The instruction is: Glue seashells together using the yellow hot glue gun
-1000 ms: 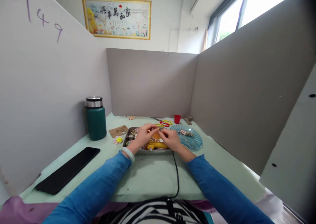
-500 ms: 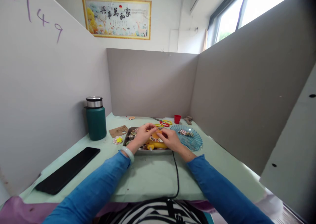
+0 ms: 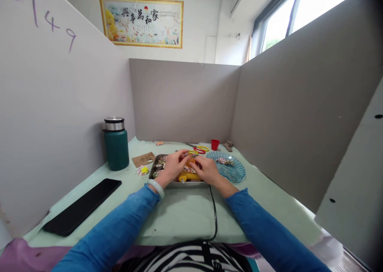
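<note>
Between the fingertips of my left hand (image 3: 174, 165) and my right hand (image 3: 209, 169) is a small, flat orange piece (image 3: 190, 161); its exact kind is too small to tell. Both hands are closed on it, fingers curled, above a metal tray (image 3: 179, 185). Small patterned bits and stones fill the tray, partly hidden by my hands. Just below my fingers a yellow tube-like tool (image 3: 191, 177) with a pale tip lies across the tray. A black cord (image 3: 214, 212) runs from the tray's front toward the table edge.
A green bottle (image 3: 116, 150) and a black phone (image 3: 83, 206) are at left. Near the tray lie a brown card (image 3: 143, 159) and a yellow-star piece (image 3: 143, 170). Scissors (image 3: 200, 149), a red cup (image 3: 215, 145) and a blue plate (image 3: 237, 172) are behind and right. Partitions (image 3: 185, 100) enclose the table.
My fingers have shifted slightly around the orange piece, which is turned a little and shows differently. The tray and the other things have stayed put.
</note>
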Tool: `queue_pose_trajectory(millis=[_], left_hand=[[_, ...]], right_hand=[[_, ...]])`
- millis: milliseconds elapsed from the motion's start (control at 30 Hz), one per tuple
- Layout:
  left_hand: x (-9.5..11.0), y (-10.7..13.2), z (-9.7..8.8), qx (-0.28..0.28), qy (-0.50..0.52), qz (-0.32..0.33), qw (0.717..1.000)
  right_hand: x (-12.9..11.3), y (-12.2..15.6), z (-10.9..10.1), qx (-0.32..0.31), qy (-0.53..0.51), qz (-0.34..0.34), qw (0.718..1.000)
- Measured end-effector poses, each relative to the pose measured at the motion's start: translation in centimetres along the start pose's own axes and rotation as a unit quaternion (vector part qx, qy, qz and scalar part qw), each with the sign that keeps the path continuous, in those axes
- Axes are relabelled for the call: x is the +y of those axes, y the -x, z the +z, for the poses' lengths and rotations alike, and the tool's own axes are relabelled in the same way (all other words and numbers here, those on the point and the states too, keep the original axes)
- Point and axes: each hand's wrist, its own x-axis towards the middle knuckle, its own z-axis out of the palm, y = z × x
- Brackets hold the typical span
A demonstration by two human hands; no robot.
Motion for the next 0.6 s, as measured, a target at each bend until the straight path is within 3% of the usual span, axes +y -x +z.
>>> queue_pose_trajectory(millis=[333,600], left_hand=[[0.76,0.07,-0.11,-0.077,0.11,0.003,0.991],[0.68,0.18,-0.04,-0.057,0.108,0.009,0.992]], right_hand=[[0.05,0.12,-0.26,-0.001,0.071,-0.032,0.997],[0.14,0.1,-0.3,-0.026,0.06,-0.047,0.997]])
